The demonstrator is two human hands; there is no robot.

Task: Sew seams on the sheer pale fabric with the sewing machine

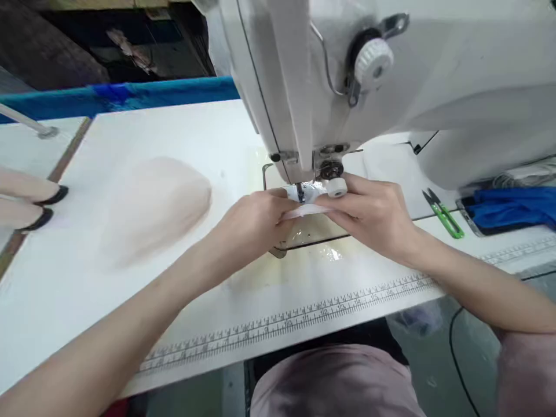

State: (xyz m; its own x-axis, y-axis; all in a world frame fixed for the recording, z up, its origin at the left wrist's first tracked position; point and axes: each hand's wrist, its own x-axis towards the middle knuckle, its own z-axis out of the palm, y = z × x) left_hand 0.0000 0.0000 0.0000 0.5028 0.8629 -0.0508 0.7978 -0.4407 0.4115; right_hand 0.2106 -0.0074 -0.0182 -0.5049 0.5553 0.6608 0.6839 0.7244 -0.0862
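A small strip of white, slightly see-through fabric [309,211] is stretched between my two hands just in front of the needle and presser foot [300,192] of a white sewing machine [278,87]. My left hand [266,219] pinches the strip's left end, its fingertips partly hidden behind the hand. On the other side, my right hand [376,213] grips the right end between thumb and fingers, close to the machine's needle bar. Both hands are low over the metal needle plate [313,231].
A pale, sheer fabric piece [160,202] lies on the white table at left. Beige items with black ends [30,200] rest at the far left. Green thread snips [443,214] and a blue cloth [516,205] lie at right. A printed ruler [286,322] runs along the front edge.
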